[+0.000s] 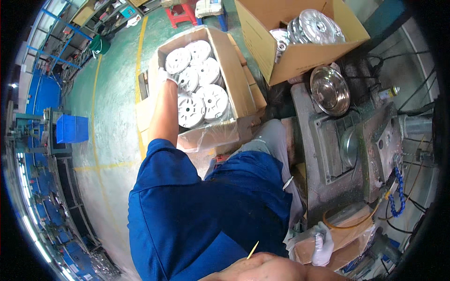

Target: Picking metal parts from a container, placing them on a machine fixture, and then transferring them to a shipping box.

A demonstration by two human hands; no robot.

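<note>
My left arm stretches forward to a cardboard box (pixel 234 70) lined with clear plastic, full of round silver metal discs (pixel 215 99) with holes through them. My left hand (pixel 168 76), in a white glove, is at the box's left side against a disc (pixel 188 78). Its fingers blend in with the bright metal, so their grip is unclear. At lower right, my right hand (pixel 322 246), gloved in white too, is beside a plastic-covered cardboard piece (pixel 304 248). Its fingers look curled; what they hold, if anything, is hidden.
A second open cardboard box (pixel 262 42) of shiny metal parts stands at far right. Below it, a polished metal bowl (pixel 330 91) rests by a grey machine (pixel 328 150) with a blue coiled hose (pixel 397 192). A blue bin (pixel 71 129) and red stool (pixel 179 16) stand further off.
</note>
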